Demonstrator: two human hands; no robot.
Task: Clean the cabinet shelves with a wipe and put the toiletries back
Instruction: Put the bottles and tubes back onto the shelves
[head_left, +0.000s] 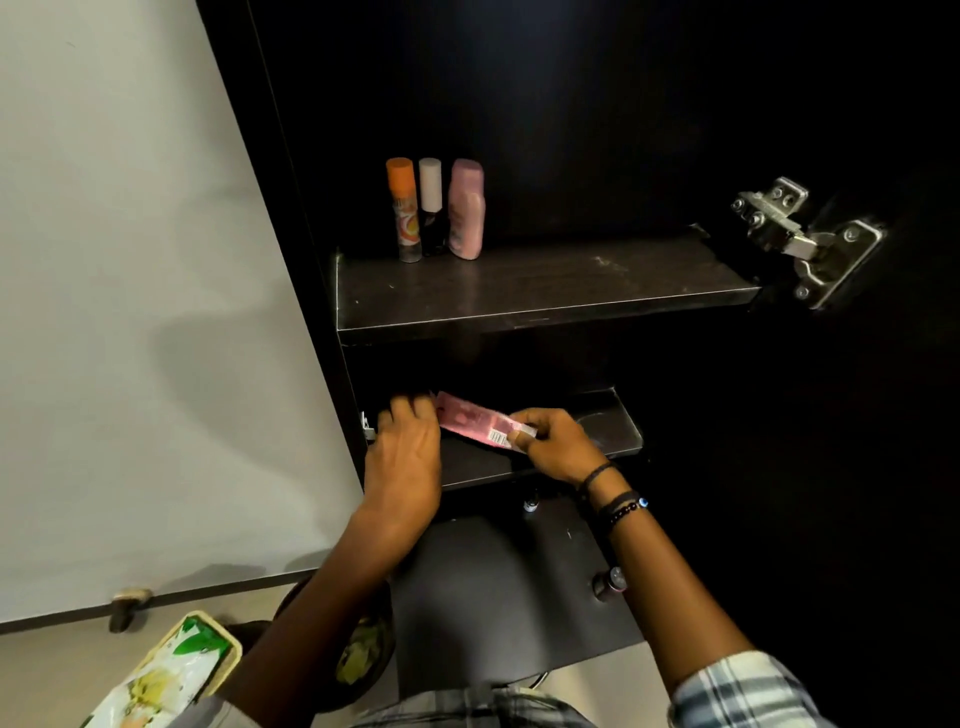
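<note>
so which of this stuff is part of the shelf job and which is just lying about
Part of the job: pink box held in both hands, left and right; three bottles on the upper shelf; wipes pack.
Lying about: door hinge; doorstop.

Three bottles (434, 208), one pink box (478, 423), two hands (405, 447).

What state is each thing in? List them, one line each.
Cabinet door hinge: swung open.
Orange-capped spray can: upright, capped, on the upper shelf.
White-capped bottle: upright, capped.
Pink bottle: upright, closed.
Pink box: tilted over the lower shelf, held at both ends.
Left hand: on the box's left end.
Right hand: pinching the box's right end.
</note>
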